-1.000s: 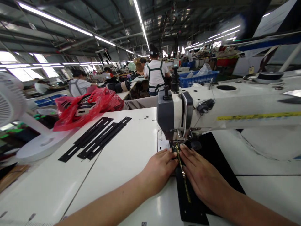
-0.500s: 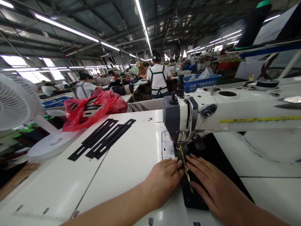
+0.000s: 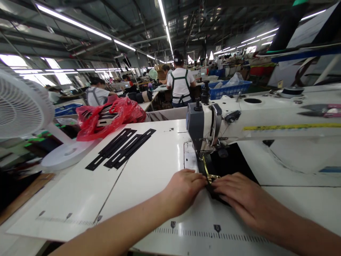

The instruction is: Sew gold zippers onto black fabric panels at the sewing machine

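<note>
The zipper [image 3: 205, 165] bends where the left hand [image 3: 183, 190] and right hand [image 3: 245, 195] meet its black strip [image 3: 211, 164], fingers bunched; whether they pinch it, I cannot tell. Straight moments ago, it now leaves a shorter run before the sewing machine [image 3: 195, 122].

Fan [image 3: 23, 103] cut off by left edge, fingertips of both hands partly hidden, distant workers too small to tell

Above you, strip lights [image 3: 166, 26] run beneath a dark beamed roof [image 3: 112, 21]; bright windows [image 3: 57, 69] line the far left, and benches [image 3: 147, 103] fill the far room.
</note>
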